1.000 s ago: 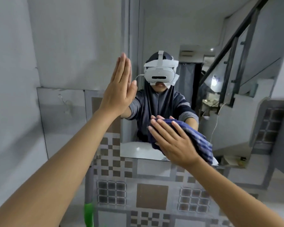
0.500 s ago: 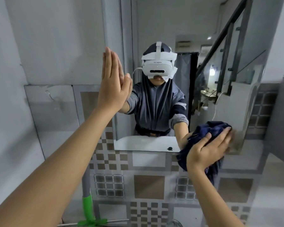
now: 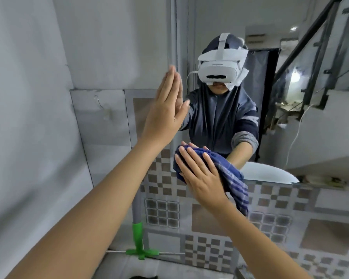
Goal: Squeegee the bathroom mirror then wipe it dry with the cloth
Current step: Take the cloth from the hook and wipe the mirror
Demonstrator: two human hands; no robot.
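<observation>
The wall mirror point(image 3: 314, 125) fills the upper right and reflects a person wearing a white headset. My right hand point(image 3: 199, 174) lies flat on a blue checked cloth point(image 3: 234, 178), pressing it against the mirror's lower left corner. My left hand point(image 3: 165, 109) is flat and upright against the mirror's left edge, fingers together, holding nothing. A squeegee with a green head point(image 3: 138, 240) and grey handle leans against the tiled wall below, near the floor.
Patterned grey and brown tiles point(image 3: 210, 214) cover the wall beneath the mirror. A plain grey wall point(image 3: 38, 97) runs along the left. The mirror reflects a staircase railing and a white basin edge.
My right hand has swept the cloth from the mirror's lower right back to its lower left corner. My left hand has stayed braced at the left edge.
</observation>
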